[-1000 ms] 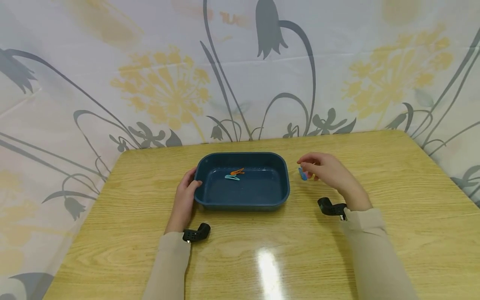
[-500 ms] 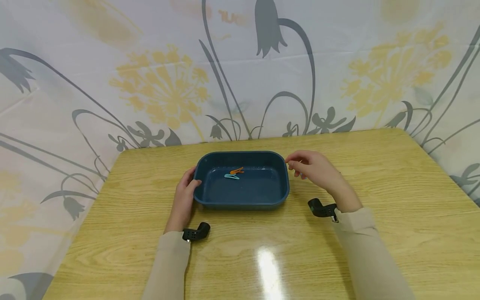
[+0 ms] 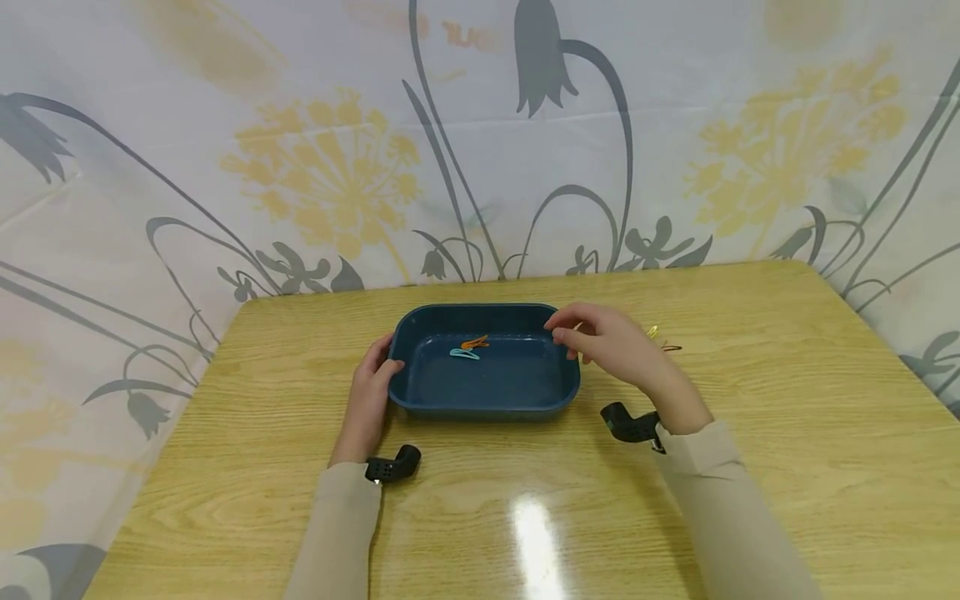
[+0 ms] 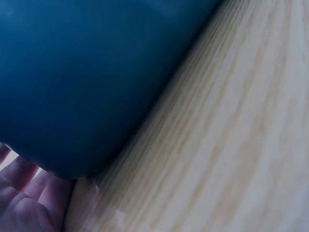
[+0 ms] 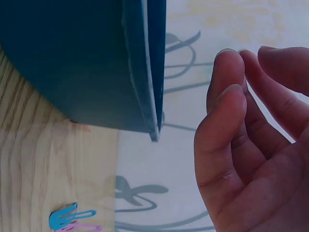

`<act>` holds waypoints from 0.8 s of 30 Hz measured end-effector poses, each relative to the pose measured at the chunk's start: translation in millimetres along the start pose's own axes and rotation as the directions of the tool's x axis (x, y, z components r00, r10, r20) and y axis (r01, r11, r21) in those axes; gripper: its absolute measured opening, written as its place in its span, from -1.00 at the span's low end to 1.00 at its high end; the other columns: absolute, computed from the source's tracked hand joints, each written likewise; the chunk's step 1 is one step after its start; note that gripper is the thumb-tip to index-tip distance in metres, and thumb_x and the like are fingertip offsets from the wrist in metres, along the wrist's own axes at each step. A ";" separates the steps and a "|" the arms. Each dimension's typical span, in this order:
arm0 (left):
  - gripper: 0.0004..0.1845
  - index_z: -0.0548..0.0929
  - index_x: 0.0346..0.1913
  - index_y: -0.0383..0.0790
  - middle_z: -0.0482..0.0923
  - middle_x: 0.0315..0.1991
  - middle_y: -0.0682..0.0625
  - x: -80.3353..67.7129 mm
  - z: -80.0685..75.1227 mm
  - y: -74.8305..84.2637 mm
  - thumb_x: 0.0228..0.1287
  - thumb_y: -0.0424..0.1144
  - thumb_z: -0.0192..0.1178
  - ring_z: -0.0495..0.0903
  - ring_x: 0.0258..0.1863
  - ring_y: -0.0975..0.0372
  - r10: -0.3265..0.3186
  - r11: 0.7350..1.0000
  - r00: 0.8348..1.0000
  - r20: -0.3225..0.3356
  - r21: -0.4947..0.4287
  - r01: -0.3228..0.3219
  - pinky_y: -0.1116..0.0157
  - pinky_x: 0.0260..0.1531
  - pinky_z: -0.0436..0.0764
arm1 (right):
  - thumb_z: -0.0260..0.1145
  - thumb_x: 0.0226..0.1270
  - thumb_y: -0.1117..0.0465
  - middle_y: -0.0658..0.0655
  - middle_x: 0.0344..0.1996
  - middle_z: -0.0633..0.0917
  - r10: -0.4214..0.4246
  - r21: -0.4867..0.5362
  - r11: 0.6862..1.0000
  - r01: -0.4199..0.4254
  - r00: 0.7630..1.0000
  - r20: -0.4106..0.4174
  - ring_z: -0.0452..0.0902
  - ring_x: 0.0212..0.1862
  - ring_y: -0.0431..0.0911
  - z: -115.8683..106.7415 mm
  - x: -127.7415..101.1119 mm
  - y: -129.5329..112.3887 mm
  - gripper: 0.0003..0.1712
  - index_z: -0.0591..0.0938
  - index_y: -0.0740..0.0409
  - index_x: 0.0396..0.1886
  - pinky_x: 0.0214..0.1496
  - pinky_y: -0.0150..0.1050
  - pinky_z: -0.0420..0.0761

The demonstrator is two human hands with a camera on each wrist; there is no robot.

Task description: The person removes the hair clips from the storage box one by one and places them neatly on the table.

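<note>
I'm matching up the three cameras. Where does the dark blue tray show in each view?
Head: the dark blue rectangular plastic tray sits mid-table, between both hands.
Left wrist: its outer wall fills the upper left, above the fingers.
Right wrist: its side and rim take the upper left, left of the right hand.
Shared landmark: the light wooden table.

Count: one tray, two hands, six clips seen

One tray [image 3: 420, 400] on one table [image 3: 787, 433]; two clips inside, orange [image 3: 474, 342] and teal [image 3: 464, 354]; two by the hand [image 3: 658, 333] [image 3: 671, 347]; blue [image 5: 67, 216] and pink [image 5: 79, 226] in the wrist view.
</note>
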State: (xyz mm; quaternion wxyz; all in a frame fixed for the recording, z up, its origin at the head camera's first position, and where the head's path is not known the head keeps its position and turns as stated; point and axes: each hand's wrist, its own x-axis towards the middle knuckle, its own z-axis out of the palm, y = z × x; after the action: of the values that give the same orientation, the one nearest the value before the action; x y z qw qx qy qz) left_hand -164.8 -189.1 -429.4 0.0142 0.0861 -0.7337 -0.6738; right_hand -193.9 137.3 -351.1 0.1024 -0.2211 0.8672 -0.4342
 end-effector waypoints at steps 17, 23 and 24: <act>-0.50 0.31 0.29 -0.06 0.27 0.29 0.05 0.1 -0.6 -1.4 0.27 -0.31 -0.07 0.25 0.23 0.24 0.010 1.000 1.000 -0.003 -0.029 -0.010 0.21 0.25 0.19 | 0.05 0.36 -0.03 0.01 -0.38 0.60 -0.057 -0.097 0.993 0.065 0.995 0.076 0.50 -0.33 0.02 2.3 16.5 -32.3 -0.69 0.54 -0.10 0.00 -0.31 -0.17 0.47; -0.51 0.33 0.28 -0.06 0.28 0.29 0.03 -0.1 -0.5 -0.2 0.27 -0.32 -0.06 0.25 0.24 0.22 0.017 0.999 1.000 -0.001 -0.035 -0.017 0.20 0.25 0.19 | 0.07 0.36 0.01 -0.05 -0.30 0.62 -0.062 -0.170 0.982 0.078 0.993 0.098 0.49 -0.38 -0.09 3.6 32.0 -43.7 -0.71 0.55 -0.10 0.01 -0.33 -0.20 0.49; -0.52 0.33 0.28 -0.06 0.28 0.28 0.03 -0.1 -0.4 0.0 0.28 -0.32 -0.05 0.25 0.24 0.22 0.014 0.999 1.000 -0.003 -0.037 -0.014 0.20 0.26 0.19 | 0.07 0.36 0.02 -0.06 -0.28 0.62 -0.062 -0.170 0.982 0.079 0.993 0.102 0.49 -0.37 -0.09 3.7 34.7 -45.2 -0.71 0.55 -0.10 0.00 -0.34 -0.20 0.49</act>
State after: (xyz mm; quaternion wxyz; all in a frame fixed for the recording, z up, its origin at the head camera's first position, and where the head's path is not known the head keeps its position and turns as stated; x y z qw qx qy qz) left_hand -164.7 -189.5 -429.3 0.0215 0.0814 -0.7218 -0.6870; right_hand -209.8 94.5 -316.8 0.1091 -0.2803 0.8874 -0.3493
